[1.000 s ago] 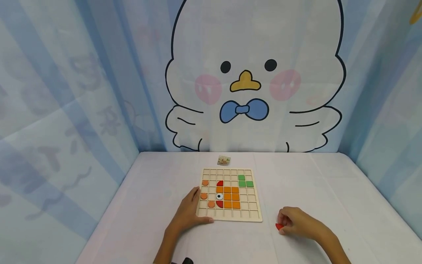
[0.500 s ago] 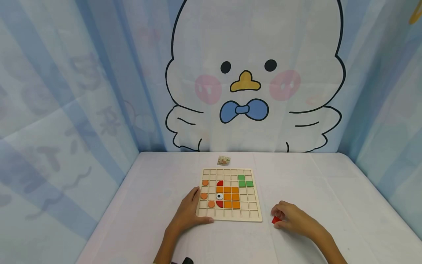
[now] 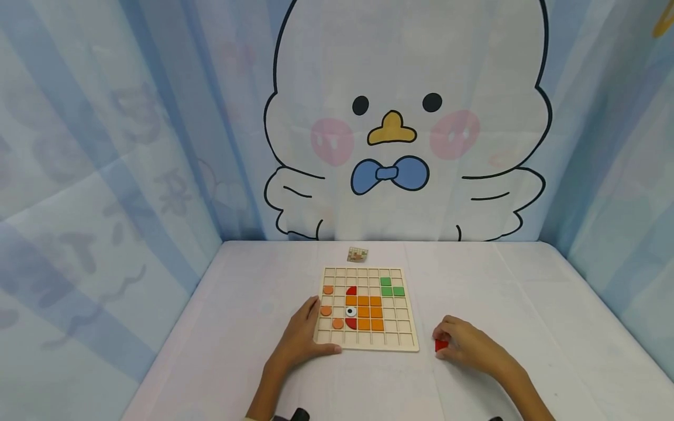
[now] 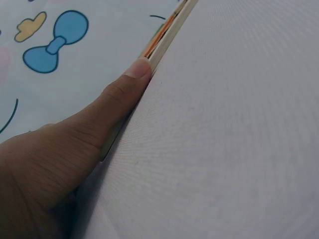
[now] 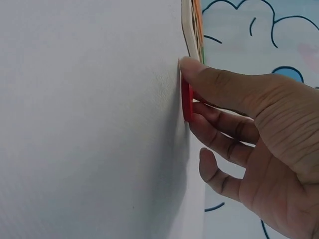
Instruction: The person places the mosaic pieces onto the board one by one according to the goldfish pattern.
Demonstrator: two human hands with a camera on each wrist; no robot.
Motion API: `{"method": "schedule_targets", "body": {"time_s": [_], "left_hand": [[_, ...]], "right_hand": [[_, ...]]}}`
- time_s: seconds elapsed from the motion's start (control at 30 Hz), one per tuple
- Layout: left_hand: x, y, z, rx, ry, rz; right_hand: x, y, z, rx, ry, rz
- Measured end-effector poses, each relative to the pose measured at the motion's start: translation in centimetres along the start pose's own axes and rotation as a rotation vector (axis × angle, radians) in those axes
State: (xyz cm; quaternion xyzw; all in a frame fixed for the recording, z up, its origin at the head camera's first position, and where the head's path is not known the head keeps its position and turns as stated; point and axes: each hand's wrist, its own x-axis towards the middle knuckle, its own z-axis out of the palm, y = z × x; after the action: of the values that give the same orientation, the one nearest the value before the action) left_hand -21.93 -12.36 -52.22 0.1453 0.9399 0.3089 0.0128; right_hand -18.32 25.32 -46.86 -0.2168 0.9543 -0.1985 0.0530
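Observation:
A pale wooden grid board (image 3: 398, 340) lies flat on the table, several coloured tiles set in its cells. My left hand (image 3: 298, 338) holds the board's near left corner, fingers along the left side and thumb at the front edge. In the left wrist view, the thumb (image 4: 119, 92) presses against that edge. To the right of the board, my right hand (image 3: 470, 346) pinches a small red tile (image 3: 441, 345) between thumb and fingers, low over the cloth. The right wrist view shows this tile edge-on; its full outline is hidden by the fingers.
On the board are orange squares (image 3: 363, 312), red quarter-circles (image 3: 351, 323), a round eye tile (image 3: 350, 311), orange discs (image 3: 326, 310) and green squares (image 3: 387, 290). A small patterned picture card (image 3: 357, 254) lies behind it. Printed curtains (image 3: 400, 210) enclose the white-covered table (image 3: 253, 280).
My right hand has moved slightly left and away from me, toward the board, and the red tile has turned in its fingers. The left hand and the board have stayed put.

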Motion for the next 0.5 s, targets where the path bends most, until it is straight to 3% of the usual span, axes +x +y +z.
{"method": "schedule_targets", "body": {"time_s": [0.1, 0.5], "left_hand": [[0.04, 0.04, -0.01, -0.001, 0.002, 0.0], [0.0, 0.15, -0.09, -0.002, -0.001, -0.012]], "right_hand": [[0.03, -0.12, 0.1, -0.008, 0.006, 0.027], [-0.1, -0.14, 0.3, -0.042, 0.013, -0.015]]}}
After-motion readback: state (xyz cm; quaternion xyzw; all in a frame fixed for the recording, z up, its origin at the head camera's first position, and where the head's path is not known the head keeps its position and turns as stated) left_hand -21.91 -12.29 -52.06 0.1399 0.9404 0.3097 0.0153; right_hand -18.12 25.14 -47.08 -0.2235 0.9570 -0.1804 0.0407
